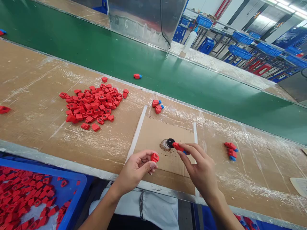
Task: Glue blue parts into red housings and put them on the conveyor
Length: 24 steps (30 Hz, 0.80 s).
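Note:
My left hand (136, 169) pinches a small red plastic cap (154, 157) between thumb and fingers, just above the near edge of the cardboard-covered bench (33, 95). My right hand (201, 171) grips a red piece with a blue end (178, 147) and holds its tip against a black round button (170, 142) beside a shiny ring with dark specks around it. A heap of red caps (92, 103) lies at the left of the bench.
Finished red-and-blue pieces lie in small groups near the belt edge (157, 106) and at the right (231, 151); one rides on the green conveyor belt (137, 76). A blue bin of red caps (26, 195) stands at lower left. Blue crates fill racks behind.

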{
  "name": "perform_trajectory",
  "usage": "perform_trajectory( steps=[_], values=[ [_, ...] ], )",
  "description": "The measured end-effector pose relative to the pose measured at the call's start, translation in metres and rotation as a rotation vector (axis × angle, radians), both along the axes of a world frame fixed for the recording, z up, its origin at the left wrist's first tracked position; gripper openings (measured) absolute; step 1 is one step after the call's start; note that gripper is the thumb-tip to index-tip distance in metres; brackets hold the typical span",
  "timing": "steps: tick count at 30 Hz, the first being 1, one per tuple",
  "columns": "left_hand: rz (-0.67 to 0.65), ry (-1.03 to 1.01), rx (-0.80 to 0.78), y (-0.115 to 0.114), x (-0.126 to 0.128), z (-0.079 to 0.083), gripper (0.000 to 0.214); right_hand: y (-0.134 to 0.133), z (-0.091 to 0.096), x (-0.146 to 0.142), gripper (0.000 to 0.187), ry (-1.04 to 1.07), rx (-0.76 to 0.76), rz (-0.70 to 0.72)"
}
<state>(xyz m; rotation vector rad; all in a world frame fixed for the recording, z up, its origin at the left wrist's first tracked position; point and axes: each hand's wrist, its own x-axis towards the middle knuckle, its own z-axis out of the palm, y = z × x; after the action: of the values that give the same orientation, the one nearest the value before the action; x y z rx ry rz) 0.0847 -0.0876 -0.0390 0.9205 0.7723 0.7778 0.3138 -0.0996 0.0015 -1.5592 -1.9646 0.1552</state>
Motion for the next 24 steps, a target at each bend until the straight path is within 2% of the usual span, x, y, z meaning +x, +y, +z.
perform_trajectory(
  steps=[14, 24],
  values=[
    [-0.016, -0.011, 0.009, 0.000, 0.000, 0.001, 0.030, 0.001, 0.002, -0.001, 0.019, -0.047, 0.044, 0.009],
    [0.008, -0.044, 0.023, -0.003, 0.000, -0.004, 0.029, 0.013, 0.010, -0.007, 0.017, -0.052, 0.071, 0.040]
  ],
)
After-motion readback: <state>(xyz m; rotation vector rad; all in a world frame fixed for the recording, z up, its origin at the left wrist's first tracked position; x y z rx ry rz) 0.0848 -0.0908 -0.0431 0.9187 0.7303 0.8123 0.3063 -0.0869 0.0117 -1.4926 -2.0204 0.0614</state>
